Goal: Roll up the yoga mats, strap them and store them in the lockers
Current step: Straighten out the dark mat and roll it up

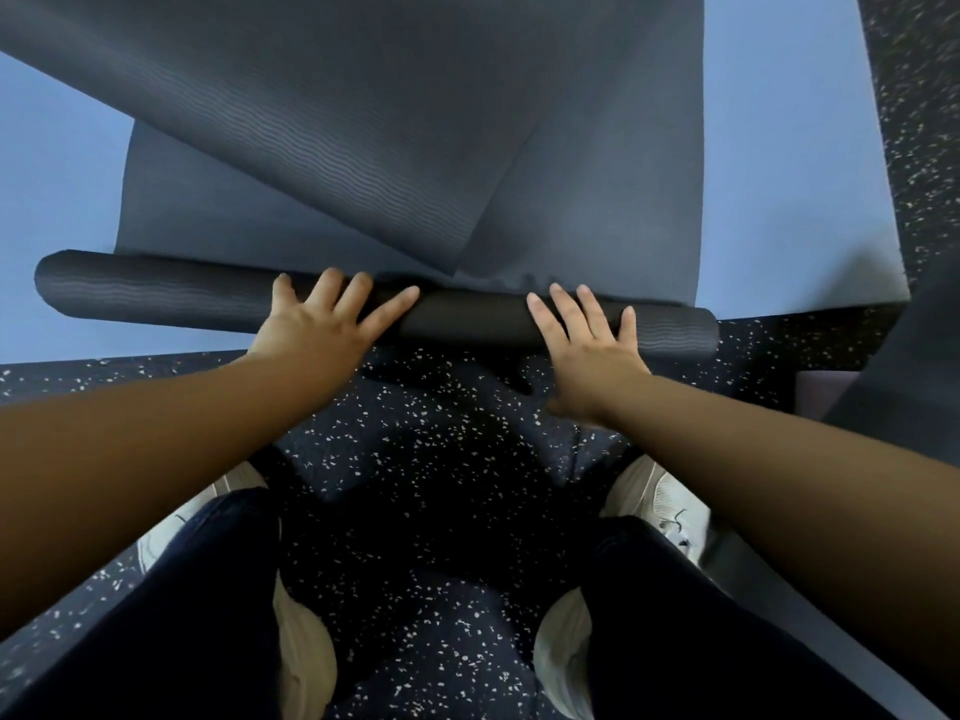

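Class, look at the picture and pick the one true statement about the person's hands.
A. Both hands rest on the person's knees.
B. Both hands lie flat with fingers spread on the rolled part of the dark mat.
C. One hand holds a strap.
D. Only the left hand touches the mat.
B: the left hand and the right hand both press, fingers straight and spread, on the rolled part of the mat.

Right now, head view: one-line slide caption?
Both open hands, left and right, press the partly rolled dark grey ribbed yoga mat on speckled floor.
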Demonstrator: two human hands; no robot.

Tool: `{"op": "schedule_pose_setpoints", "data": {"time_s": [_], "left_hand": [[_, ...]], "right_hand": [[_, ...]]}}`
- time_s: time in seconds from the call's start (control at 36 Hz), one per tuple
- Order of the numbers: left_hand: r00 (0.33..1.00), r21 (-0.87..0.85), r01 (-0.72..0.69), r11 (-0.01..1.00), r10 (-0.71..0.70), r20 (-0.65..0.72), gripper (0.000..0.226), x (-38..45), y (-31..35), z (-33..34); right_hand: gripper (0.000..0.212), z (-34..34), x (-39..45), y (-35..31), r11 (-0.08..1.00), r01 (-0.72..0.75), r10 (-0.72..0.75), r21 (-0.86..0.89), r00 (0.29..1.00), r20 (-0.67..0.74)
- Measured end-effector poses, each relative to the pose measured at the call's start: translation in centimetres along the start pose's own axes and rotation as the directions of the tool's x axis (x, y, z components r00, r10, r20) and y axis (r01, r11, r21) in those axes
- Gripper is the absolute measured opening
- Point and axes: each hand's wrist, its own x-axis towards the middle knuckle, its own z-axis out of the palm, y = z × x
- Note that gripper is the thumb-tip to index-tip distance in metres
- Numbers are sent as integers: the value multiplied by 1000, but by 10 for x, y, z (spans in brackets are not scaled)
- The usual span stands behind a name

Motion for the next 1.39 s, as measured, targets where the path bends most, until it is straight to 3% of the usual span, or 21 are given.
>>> {"op": "schedule_pose_setpoints", "data": {"time_s": [0.22,0.39,0.64,0.83,0.94,1.25,1.39], "left_hand": [[996,-67,-26,997,32,84,109,26,-20,-25],[995,21,-102,995,101,26,105,24,-23,-26],[993,-31,-116,993,116,12,113,2,-17,-19],[987,-74,-149,986,153,49,110,-23,-6,-9],[978,-113,-170,979,182,107,99,-32,-3,-8],[944,-161,-242,957,271,187,100,-30,-8,-14],[954,-61,-289,955,293,67,91,-24,-23,-14]], "right_hand": [[108,-28,26,3,998,-63,64,-20,996,61],[103,-13,8,-1,973,-103,62,-209,979,-194],[100,4,-9,6,962,-18,-55,-272,965,-258],[84,33,-14,7,968,79,-178,-238,886,-428],[83,36,-20,4,969,140,-214,-202,885,-414],[81,28,-31,5,971,165,-216,-173,916,-339],[82,28,-30,6,971,173,-220,-165,918,-331]]}}
